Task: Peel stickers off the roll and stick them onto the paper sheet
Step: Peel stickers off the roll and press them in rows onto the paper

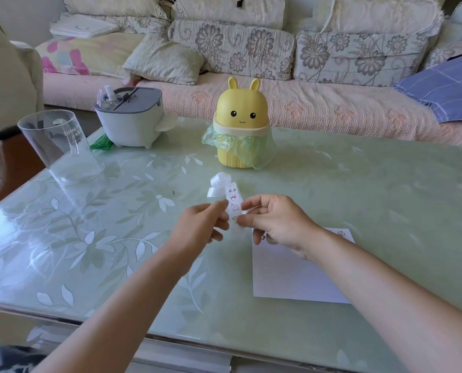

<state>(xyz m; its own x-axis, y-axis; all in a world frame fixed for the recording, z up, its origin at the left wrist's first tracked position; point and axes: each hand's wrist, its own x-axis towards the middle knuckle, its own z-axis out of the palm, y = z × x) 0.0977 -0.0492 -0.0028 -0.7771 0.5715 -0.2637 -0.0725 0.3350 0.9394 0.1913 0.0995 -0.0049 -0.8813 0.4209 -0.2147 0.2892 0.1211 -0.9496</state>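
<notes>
A white sticker strip [233, 201] with small cartoon stickers hangs in the air above the green glass table [116, 238], its far end curling into loops. My left hand [201, 227] pinches the strip's left edge. My right hand [275, 224] pinches the strip's lower end at one sticker. The white paper sheet [291, 275] lies flat on the table below my right hand, partly hidden by my wrist. Two small stickers show on the sheet's top edge.
A yellow rabbit-shaped bin [241, 125] with a green bag stands behind the strip. A clear plastic jug [58, 149] and a grey-and-white container [131, 117] sit at the far left. A sofa [278, 76] runs behind the table.
</notes>
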